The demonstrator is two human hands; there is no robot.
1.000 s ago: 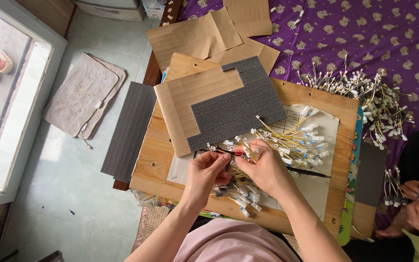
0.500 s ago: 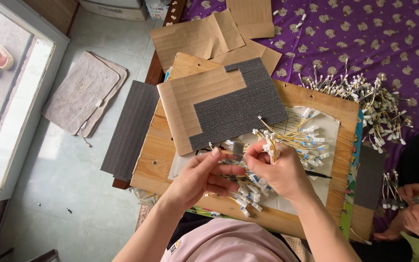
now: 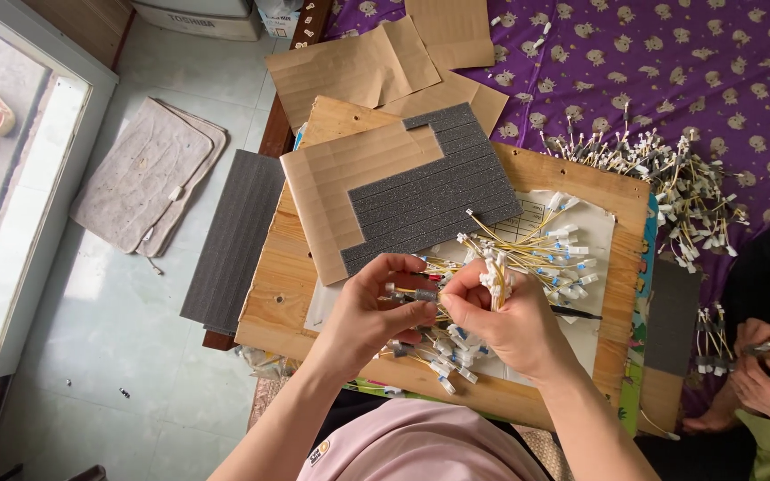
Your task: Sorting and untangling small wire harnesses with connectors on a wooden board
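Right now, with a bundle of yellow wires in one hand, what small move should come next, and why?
Probably slide the single wire pinched in the left hand into the bundle held by the right hand. The hands nearly touch above the wooden board, and loose wires lie below.

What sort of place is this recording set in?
Probably a home used for piecework, not a factory: a wooden board set low over a tiled floor, a purple patterned cloth strewn with short yellow wires, and a folded mat by a doorway.
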